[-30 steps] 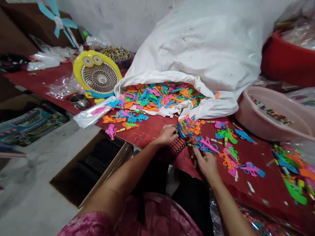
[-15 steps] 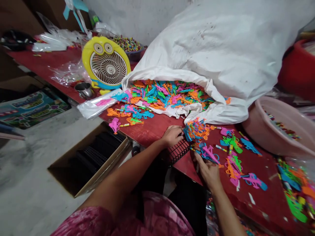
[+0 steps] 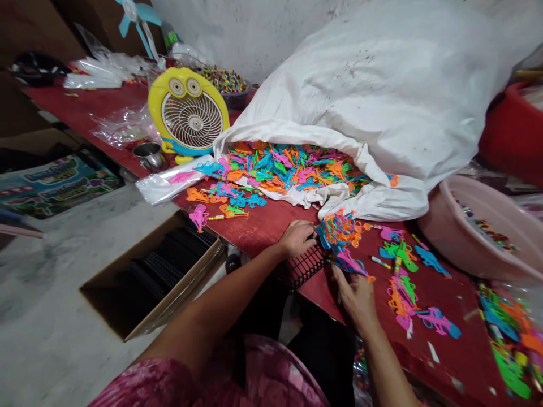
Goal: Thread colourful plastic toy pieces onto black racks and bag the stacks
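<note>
A black plastic grid rack [image 3: 304, 268] lies at the table's front edge. My left hand [image 3: 297, 238] is closed over its far left side, with the fingertips partly hidden. At the rack's right end stands a dense bundle of thin plastic toy pieces [image 3: 344, 227] in orange, blue and pink. Just below it, pink and blue toy pieces [image 3: 352, 262] are at the fingertips of my right hand [image 3: 358, 297], which is closed on them by the rack's right end. How its fingers grip underneath is hidden.
A white sack [image 3: 373, 85] spills toy pieces onto the red table [image 3: 254, 229]. Loose toy pieces [image 3: 401, 299] lie to the right, near a pink basin [image 3: 449, 226]. A yellow fan [image 3: 189, 116] and metal cup [image 3: 148, 156] stand left. Below is a cardboard box [image 3: 169, 308] of black racks.
My right hand has moved slightly left, bringing the pink and blue toy pieces closer to the rack and bundle. My left hand stays on the rack. The view has shifted a little.
</note>
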The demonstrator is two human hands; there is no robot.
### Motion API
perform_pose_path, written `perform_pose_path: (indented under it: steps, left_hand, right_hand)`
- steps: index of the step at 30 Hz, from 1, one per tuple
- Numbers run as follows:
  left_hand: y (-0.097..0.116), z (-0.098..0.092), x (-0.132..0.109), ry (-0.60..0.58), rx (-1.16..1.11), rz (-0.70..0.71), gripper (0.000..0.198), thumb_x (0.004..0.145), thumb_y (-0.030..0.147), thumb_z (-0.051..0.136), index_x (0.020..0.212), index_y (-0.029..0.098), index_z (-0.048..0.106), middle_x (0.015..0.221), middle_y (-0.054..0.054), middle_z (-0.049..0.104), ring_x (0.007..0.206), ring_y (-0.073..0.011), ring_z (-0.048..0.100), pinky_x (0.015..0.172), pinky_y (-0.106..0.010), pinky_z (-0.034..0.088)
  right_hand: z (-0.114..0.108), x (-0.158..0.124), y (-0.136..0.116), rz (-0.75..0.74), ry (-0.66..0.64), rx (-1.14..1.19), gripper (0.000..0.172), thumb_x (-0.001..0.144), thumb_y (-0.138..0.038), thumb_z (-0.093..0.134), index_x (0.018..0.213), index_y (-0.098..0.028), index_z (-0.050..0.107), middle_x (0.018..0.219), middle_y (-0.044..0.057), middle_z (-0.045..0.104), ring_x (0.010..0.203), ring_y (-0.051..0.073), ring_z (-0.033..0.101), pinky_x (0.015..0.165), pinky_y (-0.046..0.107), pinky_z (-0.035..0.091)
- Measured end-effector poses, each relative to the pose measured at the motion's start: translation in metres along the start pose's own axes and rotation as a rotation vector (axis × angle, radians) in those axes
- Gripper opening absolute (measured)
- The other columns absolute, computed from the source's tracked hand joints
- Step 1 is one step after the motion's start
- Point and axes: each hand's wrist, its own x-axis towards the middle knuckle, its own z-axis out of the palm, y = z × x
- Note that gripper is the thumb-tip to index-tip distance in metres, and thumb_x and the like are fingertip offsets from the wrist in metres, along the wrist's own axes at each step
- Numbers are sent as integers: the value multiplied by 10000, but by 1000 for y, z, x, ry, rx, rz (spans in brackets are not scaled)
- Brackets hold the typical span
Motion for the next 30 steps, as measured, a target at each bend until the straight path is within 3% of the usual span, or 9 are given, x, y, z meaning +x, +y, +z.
perform_pose_path:
  steps: [3,5,9,13,18,22,26,30]
  left_hand:
    - [0,0,0,-1,2,3,60,843,251,615,860,197,596,1184,-80,668,1241,-236,531,1068,-421,376]
    - [0,0,0,-1,2,2,53,846,249,612,859,200,596,1167,-74,671,1245,-236,525,1070,-423,374]
    - [0,0,0,-1,-3,7,55,853,248,601,878,199,607,1182,-74,657,1225,-236,525,1069,-417,373]
    - [-2,1,-1,4,8,22,90,866,253,588,933,195,608,1183,-75,643,1200,-225,529,1071,-397,369]
    - [-4,2,-2,8,33,34,81,874,272,584,899,195,593,1142,-69,644,1168,-224,543,1058,-385,377]
    - [-4,3,-2,23,32,41,68,877,263,578,895,199,587,1116,-59,648,1172,-222,540,1064,-384,371]
    - [-1,1,-3,23,37,32,71,878,266,575,898,198,587,1136,-67,638,1154,-223,547,1043,-383,389]
    - [0,-1,-3,10,33,21,64,877,257,567,900,202,592,1119,-63,640,1151,-228,544,1032,-386,392]
  right_hand:
    - [5,1,1,-50,42,-17,335,876,-484,541,782,-192,676,670,61,677,622,200,607,575,298,457]
    - [8,0,2,-75,64,-80,352,884,-485,522,741,-196,663,668,66,671,616,200,595,596,306,442]
    - [11,-4,0,-59,125,-225,481,893,-517,480,505,-235,507,445,15,486,438,147,412,513,302,316]
    - [14,-5,-4,-64,168,-308,500,892,-535,441,482,-250,432,432,4,413,425,138,337,507,310,263]
    - [15,-2,-4,-118,232,-366,430,917,-493,409,777,-168,654,697,99,610,650,209,549,635,325,390]
    - [13,-5,0,-116,240,-217,414,915,-483,451,1011,-138,659,950,142,672,849,243,623,751,343,460]
    - [14,-9,1,-4,232,-76,364,873,-494,552,803,-158,671,771,97,676,692,214,628,678,328,484]
    - [17,-10,-1,15,250,32,384,846,-492,601,618,-184,608,614,63,636,571,187,592,601,313,480]
